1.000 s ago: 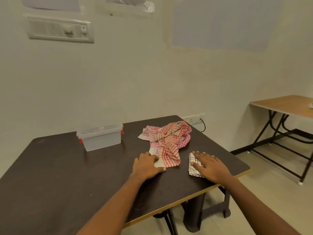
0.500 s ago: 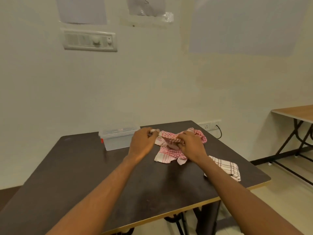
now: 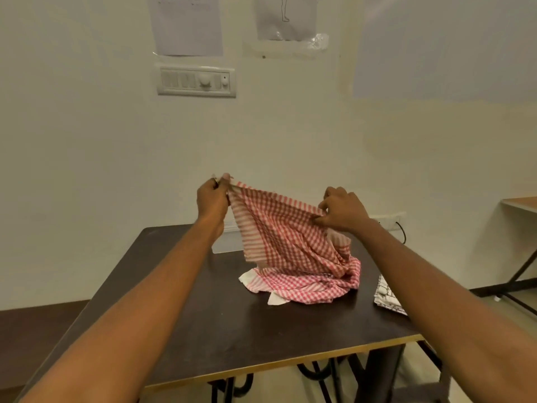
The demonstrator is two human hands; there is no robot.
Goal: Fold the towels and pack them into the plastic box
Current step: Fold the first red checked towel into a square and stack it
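Two pinch grips: left hand [image 3: 210, 199], right hand [image 3: 343, 212] on red checked towel [image 3: 284, 237], above table [image 3: 232, 330].
Likely limp, light; take it by the corners.

The left hand [image 3: 210, 199] is raised above the far half of the bench [image 3: 203, 330]; its fingers [image 3: 223, 178] pinch one upper corner of the red checked towel [image 3: 284, 237]. The right hand [image 3: 343, 212], also above the bench, pinches the towel's upper edge. The towel hangs between both hands, its lower part bunched on the bench. The plastic box [image 3: 225, 242] stands at the bench's far side, mostly hidden. A folded white towel [image 3: 386, 295] lies at the bench's right edge.
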